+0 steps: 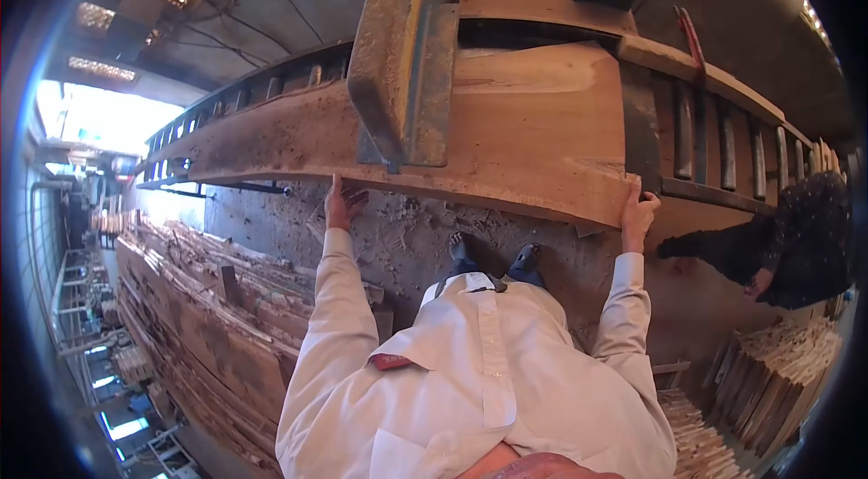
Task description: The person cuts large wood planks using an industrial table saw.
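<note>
A long wooden plank (542, 135) with a rough near edge lies across the machine's bed, passing beneath a dusty upright metal guard (398, 72). My left hand (344, 205) rests against the plank's near edge, just left of the guard's base. Its thumb points up onto the edge, and the other fingers are apart below it. At the plank's right end, my right hand (639, 212) grips the near corner, thumb on top. The undersides of both grips are partly hidden.
Metal rollers (728, 149) continue to the right, where a person in dark clothes (787, 244) stands close by. Stacked boards (208, 307) fill the left side, with more cut wood (778, 361) at the lower right. Sawdust covers the floor (407, 230) by my feet.
</note>
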Demonstrator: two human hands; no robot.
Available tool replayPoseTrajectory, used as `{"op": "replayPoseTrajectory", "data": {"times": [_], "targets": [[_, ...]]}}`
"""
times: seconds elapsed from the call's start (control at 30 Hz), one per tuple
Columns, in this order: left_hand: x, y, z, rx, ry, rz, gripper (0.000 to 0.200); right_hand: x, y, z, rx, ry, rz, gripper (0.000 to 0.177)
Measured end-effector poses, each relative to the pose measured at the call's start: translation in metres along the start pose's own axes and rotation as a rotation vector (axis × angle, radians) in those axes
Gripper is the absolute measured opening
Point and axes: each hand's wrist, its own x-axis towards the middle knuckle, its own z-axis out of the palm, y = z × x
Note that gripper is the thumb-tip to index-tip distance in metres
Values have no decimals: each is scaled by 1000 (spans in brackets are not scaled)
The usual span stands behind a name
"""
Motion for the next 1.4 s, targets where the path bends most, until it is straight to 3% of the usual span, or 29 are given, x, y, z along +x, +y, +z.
{"op": "replayPoseTrajectory", "data": {"times": [0.23,0.3,0.37,0.43,0.6,0.7,0.73,0.8,0.87,0.93,1.0,1.07,1.13,1.23,1.27,1.3,1.33,1.37,1.4], "targets": [[-12,-8,20,25,48,51,86,2,2,-2,20,-6,-10,85],[-19,-4,34,224,16,293,85,5,0,1,38,1,-22,85],[-22,-16,22,213,54,276,84,2,3,0,34,-5,-32,84],[-7,-17,19,-16,96,52,83,1,7,0,29,2,-46,84],[-13,-30,22,-160,63,106,82,0,10,4,59,26,-57,84],[19,-105,-6,-302,22,-17,79,2,7,2,53,61,-72,82],[3,-121,-6,-182,-20,15,76,1,8,3,43,71,-69,80],[5,-179,-21,-231,-10,-127,60,-1,5,3,66,74,-32,77],[8,-251,-52,-70,-86,-186,49,-2,7,3,49,98,-23,76],[5,-309,-79,274,-335,-65,39,2,7,6,56,121,-31,75],[-23,-329,-99,938,-588,246,39,4,13,9,61,131,-48,73],[-47,-334,-118,1501,-668,312,47,-2,9,0,80,113,-39,73],[-67,-333,-114,1433,-478,-52,55,-3,6,2,99,96,-42,73],[-88,-308,-98,782,-154,-415,48,4,13,8,91,96,-54,72],[-69,-326,-116,1078,-480,-154,44,2,12,6,85,93,-51,72],[-55,-336,-129,1525,-725,349,40,1,11,3,77,83,-53,72],[-50,-332,-133,1728,-769,861,38,1,13,3,90,77,-58,72],[-49,-339,-124,1310,-537,151,38,1,14,5,106,62,-67,73],[-56,-334,-105,723,-48,-244,38,0,11,5,94,60,-63,75]]}}
